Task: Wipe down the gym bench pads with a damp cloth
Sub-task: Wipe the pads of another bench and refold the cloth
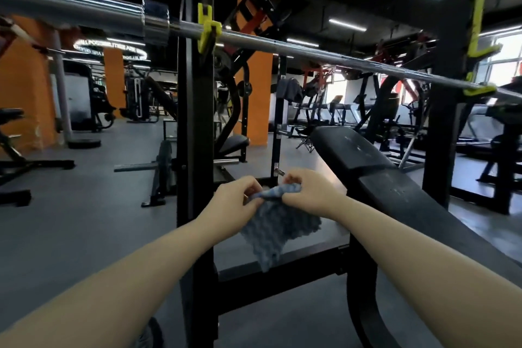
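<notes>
**Cloth held up in both hands beside the bench**

Forearms reach in from your 7 and 5 o'clock and meet just below the middle of the view. Your left hand has its fingers curled and pinches the top edge of the blue cloth; your right hand pinches the same edge just beside it, fingers bunched over the fabric. The cloth hangs down from the two grips in the air, its lower corner pointing toward 6 o'clock, apart from the pads.

Just to your 3 o'clock of the hands lies the bench seat pad, black, running off toward 4 o'clock. Beyond it, toward 1 o'clock, the bench back pad continues the line, with pale smears on its surface. Under the cloth you see the black rack frame, its upright rising to 12 o'clock.

Above, a chrome barbell crosses from 10 to 3 o'clock, resting in yellow hooks on the uprights. On the grey floor at 9 o'clock a weight plate stands by the rack foot.

Farther off at 10 o'clock, orange pillars stand among machines, and a lit ring sign hangs there; its lettering appears reversed and too blurred to read. Treadmills line the windows at 2 o'clock.
</notes>
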`<state>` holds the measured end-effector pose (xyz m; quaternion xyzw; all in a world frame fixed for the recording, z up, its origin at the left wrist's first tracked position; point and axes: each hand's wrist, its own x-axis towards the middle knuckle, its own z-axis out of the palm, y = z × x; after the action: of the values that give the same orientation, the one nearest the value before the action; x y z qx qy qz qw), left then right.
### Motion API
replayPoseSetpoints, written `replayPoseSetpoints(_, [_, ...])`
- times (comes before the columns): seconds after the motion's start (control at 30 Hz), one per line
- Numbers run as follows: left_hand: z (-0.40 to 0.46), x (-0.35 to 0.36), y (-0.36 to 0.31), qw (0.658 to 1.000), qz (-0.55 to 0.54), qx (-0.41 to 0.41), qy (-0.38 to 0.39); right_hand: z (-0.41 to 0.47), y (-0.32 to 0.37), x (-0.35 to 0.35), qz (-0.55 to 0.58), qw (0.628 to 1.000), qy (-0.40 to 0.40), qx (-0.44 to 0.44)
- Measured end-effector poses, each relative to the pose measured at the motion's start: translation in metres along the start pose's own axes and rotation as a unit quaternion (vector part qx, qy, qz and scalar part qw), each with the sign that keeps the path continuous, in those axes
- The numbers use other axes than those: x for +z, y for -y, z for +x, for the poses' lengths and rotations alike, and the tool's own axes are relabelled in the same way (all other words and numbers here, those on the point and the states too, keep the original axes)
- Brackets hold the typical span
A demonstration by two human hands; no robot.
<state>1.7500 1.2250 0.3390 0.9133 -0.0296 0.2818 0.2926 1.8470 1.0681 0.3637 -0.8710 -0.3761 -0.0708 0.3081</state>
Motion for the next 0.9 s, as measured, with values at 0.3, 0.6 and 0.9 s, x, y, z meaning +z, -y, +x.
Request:
replayPoseSetpoints(0.3, [0.085, 0.078, 0.017, 0.999, 0.026, -0.023, 0.024, 0.052, -0.108, -0.01, 0.032, 0.998, -0.044, 0.03])
replayPoseSetpoints(0.6, [0.144, 0.121, -0.02, 0.996, 0.086, 0.0, 0.035, 0.068, -0.17, -0.061, -0.001, 0.994, -0.096, 0.042])
replayPoseSetpoints(0.9, [0.188, 0.161, -0.051, 0.96, 0.274, 0.034, 0.053, 0.077, -0.212, -0.105, -0.001, 0.991, -0.125, 0.048])
